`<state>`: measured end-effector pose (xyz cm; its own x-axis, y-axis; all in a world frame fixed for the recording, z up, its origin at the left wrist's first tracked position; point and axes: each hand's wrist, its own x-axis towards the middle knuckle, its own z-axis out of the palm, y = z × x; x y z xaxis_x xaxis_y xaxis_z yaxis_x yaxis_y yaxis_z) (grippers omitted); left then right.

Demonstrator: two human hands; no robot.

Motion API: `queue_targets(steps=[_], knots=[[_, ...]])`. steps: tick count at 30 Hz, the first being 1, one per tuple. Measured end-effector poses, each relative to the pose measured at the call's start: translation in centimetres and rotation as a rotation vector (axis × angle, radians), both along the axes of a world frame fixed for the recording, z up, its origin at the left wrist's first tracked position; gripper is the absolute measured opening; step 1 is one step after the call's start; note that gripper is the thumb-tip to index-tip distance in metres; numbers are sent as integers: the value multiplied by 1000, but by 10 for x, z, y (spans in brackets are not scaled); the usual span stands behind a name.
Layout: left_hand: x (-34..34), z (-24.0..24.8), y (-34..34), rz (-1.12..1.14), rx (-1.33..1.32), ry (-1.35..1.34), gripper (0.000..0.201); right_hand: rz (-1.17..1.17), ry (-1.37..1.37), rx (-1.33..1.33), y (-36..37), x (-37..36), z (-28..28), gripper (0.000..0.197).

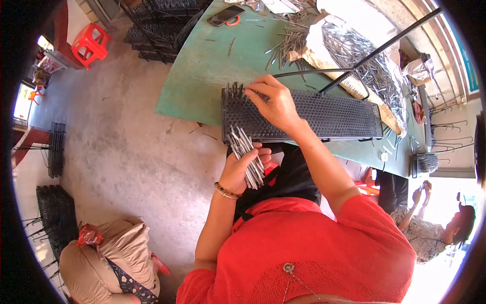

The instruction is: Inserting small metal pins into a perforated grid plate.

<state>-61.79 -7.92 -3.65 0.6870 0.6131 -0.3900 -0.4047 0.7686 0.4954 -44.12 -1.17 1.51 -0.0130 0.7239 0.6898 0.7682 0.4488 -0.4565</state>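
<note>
A bundle of thin grey metal rods (245,152) rests in my left hand (238,169), closed around it just in front of a long black rack. The black rack (314,114) is full of small holes and lies along the front edge of the green table. Several dark rods (234,90) stand upright at its left end. Right beside them is my right hand (273,99), above the rack with thumb and fingers pinched together. What sits between those fingertips is too small to tell.
On the green table (202,76) lie loose rods (296,38), a torn paper package of metal rods (354,50), a phone (225,16) and orange-handled scissors (233,21). A black metal bar (395,39) slants above the rack. Another person (430,230) sits at right; someone's clothed body (111,253) is lower left.
</note>
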Motion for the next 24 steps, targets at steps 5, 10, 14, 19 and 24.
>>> queue_targets(steps=[5,10,14,19,24], knots=[[0,18,4,-20,54,-68,24,189,467,-704,-44,-4,-1,25],[9,21,3,-119,112,-17,24,241,840,-1042,-51,1,-1,25],[13,14,0,-70,71,-3,25,192,910,-997,-52,6,4,18],[16,11,1,-55,25,58,26,84,854,-783,-40,20,11,22],[18,13,3,-12,7,77,24,0,856,-645,-18,29,20,22]])
